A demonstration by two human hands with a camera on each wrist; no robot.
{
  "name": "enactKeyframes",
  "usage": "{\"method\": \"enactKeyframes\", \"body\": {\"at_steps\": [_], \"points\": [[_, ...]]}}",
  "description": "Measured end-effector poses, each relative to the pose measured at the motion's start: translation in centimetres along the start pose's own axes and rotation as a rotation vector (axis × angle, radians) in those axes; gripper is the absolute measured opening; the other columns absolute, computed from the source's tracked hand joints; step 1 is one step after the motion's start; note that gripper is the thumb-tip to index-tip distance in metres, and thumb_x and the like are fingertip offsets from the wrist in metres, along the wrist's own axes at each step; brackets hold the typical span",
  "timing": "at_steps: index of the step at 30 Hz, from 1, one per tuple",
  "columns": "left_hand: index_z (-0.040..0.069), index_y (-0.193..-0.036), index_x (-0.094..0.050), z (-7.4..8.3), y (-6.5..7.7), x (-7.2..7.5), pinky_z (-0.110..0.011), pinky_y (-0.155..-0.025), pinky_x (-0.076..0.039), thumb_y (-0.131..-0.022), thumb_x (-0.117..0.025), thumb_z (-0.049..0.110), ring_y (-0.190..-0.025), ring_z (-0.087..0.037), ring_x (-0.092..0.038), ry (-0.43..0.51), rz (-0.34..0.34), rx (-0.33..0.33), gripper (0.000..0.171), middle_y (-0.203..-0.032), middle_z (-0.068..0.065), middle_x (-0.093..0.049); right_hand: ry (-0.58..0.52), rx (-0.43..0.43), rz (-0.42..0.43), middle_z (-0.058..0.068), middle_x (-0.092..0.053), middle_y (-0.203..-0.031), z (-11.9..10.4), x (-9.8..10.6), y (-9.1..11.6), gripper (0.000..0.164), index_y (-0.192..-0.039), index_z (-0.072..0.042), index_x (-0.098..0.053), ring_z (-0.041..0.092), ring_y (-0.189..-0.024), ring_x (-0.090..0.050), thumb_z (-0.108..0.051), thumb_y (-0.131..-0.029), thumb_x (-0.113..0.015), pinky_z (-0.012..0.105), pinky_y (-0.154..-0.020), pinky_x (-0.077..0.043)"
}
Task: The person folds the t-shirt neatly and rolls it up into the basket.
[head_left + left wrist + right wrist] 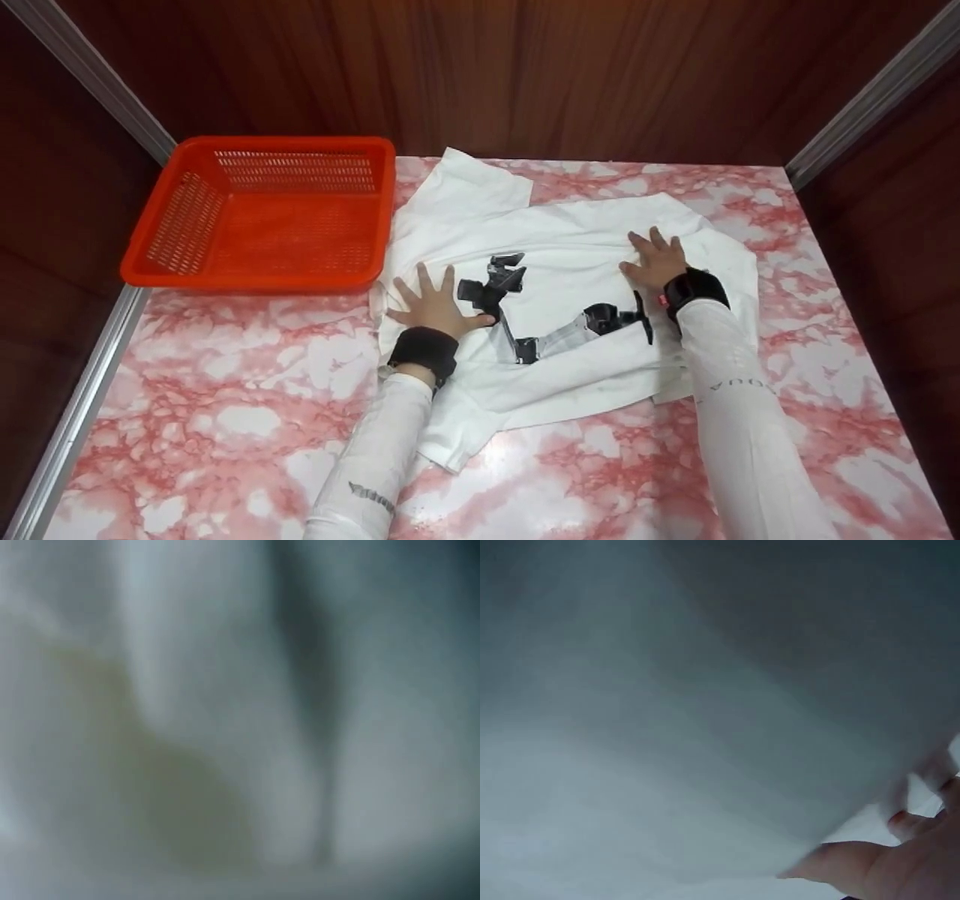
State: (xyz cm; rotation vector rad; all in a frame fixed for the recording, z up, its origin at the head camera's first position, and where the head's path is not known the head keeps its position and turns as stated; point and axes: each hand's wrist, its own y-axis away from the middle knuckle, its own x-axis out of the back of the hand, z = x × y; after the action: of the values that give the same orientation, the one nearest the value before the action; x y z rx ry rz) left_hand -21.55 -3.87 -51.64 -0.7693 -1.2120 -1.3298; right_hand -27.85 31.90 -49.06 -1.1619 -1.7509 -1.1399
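A white T-shirt (pixel 570 232) with a black and grey print (pixel 491 294) lies spread on its side across the table, its sleeves toward the left and some wrinkles along the body. My left hand (pixel 435 306) rests on the shirt's left part with fingers spread, the thumb beside the print. Over on the right, my right hand (pixel 657 262) lies on the shirt with its fingers spread apart. White cloth fills the blurred left wrist view. In the right wrist view the right hand (pixel 911 859) shows at the lower right corner against white cloth.
A red plastic basket (pixel 259 281) with slotted walls stands at the back left, close to the shirt's edge. The table (pixel 247 420) has a red and white marbled top. Dark wood panels (pixel 480 75) with metal corner strips enclose it at the back and sides.
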Motion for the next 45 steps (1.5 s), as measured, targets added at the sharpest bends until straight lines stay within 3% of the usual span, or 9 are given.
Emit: {"method": "enactKeyframes", "body": {"at_steps": [5,10,15,20,31,34,38,42,45], "points": [[0.037,-0.141,-0.017,0.1,0.0,-0.2,-0.077,-0.084,-0.011,-0.043,-0.057,0.083,-0.129,-0.051,0.004,-0.015,0.009,-0.01,0.115,-0.15,-0.01,-0.003,-0.16,-0.04,0.163,0.011,0.01,-0.149,1.2,-0.7,1.3,0.07,-0.142,-0.021,-0.019,0.044,-0.132,0.01,-0.044,-0.085,-0.053,0.079,-0.081,0.001],[0.036,-0.141,-0.018,0.2,0.1,-0.1,-0.077,-0.084,-0.011,-0.044,-0.058,0.082,-0.129,-0.052,0.004,-0.012,0.001,-0.019,0.115,-0.15,-0.01,-0.004,-0.147,-0.1,0.297,0.018,0.005,-0.148,1.3,-0.9,3.7,0.073,-0.141,-0.016,-0.022,0.046,-0.131,0.004,-0.047,-0.083,-0.054,0.077,-0.084,-0.004],[0.036,-0.141,-0.017,0.2,0.2,0.5,-0.076,-0.085,-0.012,-0.047,-0.059,0.08,-0.129,-0.052,0.005,-0.017,-0.026,-0.022,0.113,-0.15,-0.011,-0.002,-0.069,-0.181,0.192,0.033,-0.005,-0.142,1.1,-1.4,7.1,0.086,-0.14,-0.006,-0.021,0.053,-0.127,-0.003,-0.062,-0.08,-0.045,0.075,-0.087,-0.007],[0.035,-0.141,-0.016,-0.1,-0.1,1.1,-0.076,-0.085,-0.011,-0.048,-0.06,0.079,-0.128,-0.053,0.007,-0.007,-0.046,-0.055,0.112,-0.15,-0.012,-0.001,-0.048,-0.202,0.06,0.037,0.003,-0.14,2.8,-2.6,9.3,0.097,-0.142,-0.003,-0.012,0.053,-0.127,0.003,-0.068,-0.077,-0.044,0.074,-0.088,-0.006],[0.038,-0.141,-0.016,-2.0,-1.5,1.4,-0.074,-0.089,-0.006,-0.054,-0.056,0.079,-0.129,-0.049,0.014,-0.025,-0.114,-0.18,0.104,-0.15,-0.009,0.003,-0.092,-0.075,0.069,0.031,0.002,-0.143,5.8,-2.7,10.7,0.092,-0.142,-0.005,-0.013,0.048,-0.13,0.002,-0.058,-0.079,-0.052,0.07,-0.092,-0.006],[0.036,-0.142,-0.011,-3.1,-1.8,1.8,-0.072,-0.092,-0.002,-0.06,-0.056,0.075,-0.129,-0.047,0.015,0.06,-0.155,-0.275,0.101,-0.15,-0.01,0.003,-0.158,-0.064,0.159,0.032,-0.009,-0.142,6.5,-2.2,12.2,0.084,-0.141,-0.003,-0.019,0.048,-0.129,-0.01,-0.051,-0.082,-0.054,0.065,-0.095,-0.014],[0.029,-0.143,-0.009,-5.4,-1.3,3.3,-0.055,-0.105,-0.008,-0.072,-0.062,0.057,-0.135,-0.036,-0.007,0.289,-0.139,-0.404,0.093,-0.149,-0.009,-0.013,-0.25,-0.105,0.353,0.034,-0.018,-0.139,7.2,-1.8,15.1,0.077,-0.14,0.0,-0.021,0.05,-0.125,-0.02,-0.042,-0.085,-0.055,0.062,-0.095,-0.021],[0.021,-0.141,-0.025,-8.7,1.0,4.7,-0.041,-0.104,-0.026,-0.079,-0.064,0.041,-0.127,-0.027,-0.034,0.433,-0.084,-0.478,0.076,-0.142,-0.008,-0.031,-0.281,-0.228,0.413,0.039,-0.025,-0.131,7.2,-2.4,17.9,0.078,-0.138,0.005,-0.018,0.054,-0.116,-0.028,-0.042,-0.086,-0.052,0.062,-0.091,-0.025],[0.016,-0.135,-0.038,-10.8,3.5,5.2,-0.041,-0.101,-0.031,-0.081,-0.063,0.036,-0.121,-0.027,-0.041,0.473,-0.036,-0.496,0.063,-0.137,-0.01,-0.038,-0.263,-0.288,0.396,0.039,-0.037,-0.115,6.7,-3.4,19.5,0.077,-0.134,0.011,-0.024,0.051,-0.102,-0.04,-0.044,-0.087,-0.05,0.06,-0.082,-0.032]]}}
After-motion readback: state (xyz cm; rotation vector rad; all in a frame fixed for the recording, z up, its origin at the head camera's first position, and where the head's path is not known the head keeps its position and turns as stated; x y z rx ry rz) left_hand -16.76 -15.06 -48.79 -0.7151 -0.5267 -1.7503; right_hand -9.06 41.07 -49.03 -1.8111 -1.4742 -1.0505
